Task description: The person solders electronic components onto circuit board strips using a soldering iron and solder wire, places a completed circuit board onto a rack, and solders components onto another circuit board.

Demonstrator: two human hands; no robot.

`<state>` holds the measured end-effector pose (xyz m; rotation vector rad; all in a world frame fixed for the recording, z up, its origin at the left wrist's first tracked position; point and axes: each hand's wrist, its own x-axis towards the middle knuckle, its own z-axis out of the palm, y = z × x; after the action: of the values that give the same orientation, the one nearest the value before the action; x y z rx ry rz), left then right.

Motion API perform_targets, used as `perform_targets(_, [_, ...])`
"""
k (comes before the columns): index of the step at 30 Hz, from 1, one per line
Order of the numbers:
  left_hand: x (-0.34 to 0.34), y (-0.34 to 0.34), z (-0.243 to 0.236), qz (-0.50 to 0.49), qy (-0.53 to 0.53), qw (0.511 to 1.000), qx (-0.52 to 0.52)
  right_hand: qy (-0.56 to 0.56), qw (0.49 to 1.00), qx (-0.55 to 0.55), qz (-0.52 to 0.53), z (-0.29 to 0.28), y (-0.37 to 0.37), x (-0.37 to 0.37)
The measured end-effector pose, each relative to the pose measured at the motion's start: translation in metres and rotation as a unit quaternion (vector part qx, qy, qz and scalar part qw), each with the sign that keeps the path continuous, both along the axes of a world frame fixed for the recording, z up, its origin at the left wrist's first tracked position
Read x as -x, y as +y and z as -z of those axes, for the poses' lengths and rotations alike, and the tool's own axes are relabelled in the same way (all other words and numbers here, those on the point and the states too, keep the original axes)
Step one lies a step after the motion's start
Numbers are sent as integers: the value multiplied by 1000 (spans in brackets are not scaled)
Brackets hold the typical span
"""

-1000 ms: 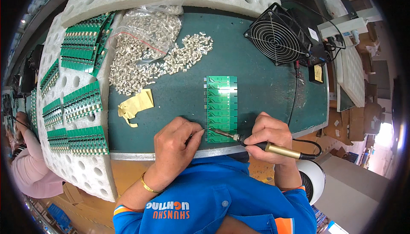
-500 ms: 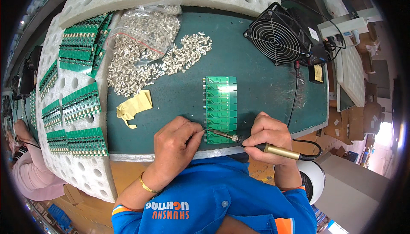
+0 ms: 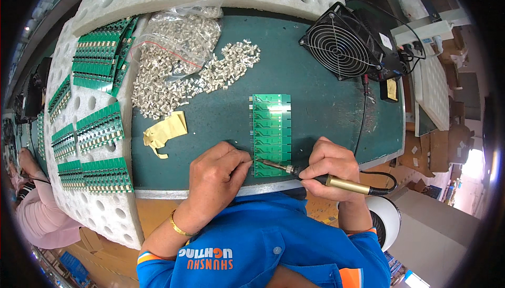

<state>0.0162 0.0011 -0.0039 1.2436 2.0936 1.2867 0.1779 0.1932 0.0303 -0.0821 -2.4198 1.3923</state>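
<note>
On the green mat lies a green circuit board panel (image 3: 272,125), with a row of pins or small connectors along its left edge. My right hand (image 3: 331,168) grips a soldering iron (image 3: 344,186) by its dark and gold handle; the metal tip meets the panel's lower left part. At that same edge, close to the tip, my left hand (image 3: 218,175) is closed in a pinch. What its fingertips hold, if anything, is too small to make out.
Loose small white connectors (image 3: 158,85) are heaped at the back left, partly under a clear plastic bag (image 3: 184,30). Yellow paper (image 3: 165,131) lies nearer. White foam blocks (image 3: 100,204) carry finished-looking green boards (image 3: 100,125). A black fan (image 3: 339,46) stands back right. Another person's arm (image 3: 39,183) shows far left.
Both my hands and the iron stay almost in place at the panel. At the far left the other person's hand has shifted slightly.
</note>
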Motion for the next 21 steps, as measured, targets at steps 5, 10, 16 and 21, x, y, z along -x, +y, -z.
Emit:
perform_targets(5, [1,-7,-2,-54,-23,998,4,7,1000,12,11,-1,4,-6])
perform_targets(10, [-2,-17,-7,-85,-88,992,22,25,998,51,25,-1,7,-14])
perform_targets(16, [-7,-16,-9,-72,-53,996,17,13,992,101,81,6,1,-18])
perform_targets(21, [-10,-16,-2,-42,-7,999,-7,10,990,113,89,12,-3,-14])
